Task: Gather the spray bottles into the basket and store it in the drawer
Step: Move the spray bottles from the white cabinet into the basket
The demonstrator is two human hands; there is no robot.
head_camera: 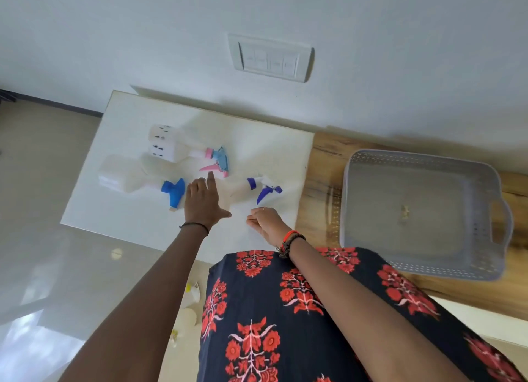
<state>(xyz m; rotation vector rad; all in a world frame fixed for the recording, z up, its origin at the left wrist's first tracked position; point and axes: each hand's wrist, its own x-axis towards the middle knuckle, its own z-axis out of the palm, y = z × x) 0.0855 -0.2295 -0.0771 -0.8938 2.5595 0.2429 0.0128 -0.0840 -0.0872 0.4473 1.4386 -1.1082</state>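
Note:
Three spray bottles lie on their sides on a white table top [114, 210]. One has a pink and light-blue trigger head [183, 150], one a blue head [137, 178], one a purple-blue trigger [257, 187]. My left hand [203, 201] is flat and open over the table between the blue-head bottle and the purple-trigger bottle, fingers stretched toward the pink trigger. My right hand [265, 221] is loosely curled just below the purple trigger, holding nothing. An empty grey perforated basket [354, 210] sits to the right on a wooden counter.
The wooden counter [320, 181] joins the white table's right edge. A wall with a switch plate [270, 57] stands behind both. A glossy tiled floor [57, 267] lies to the left, with small white and yellow items [191, 293] near my dress.

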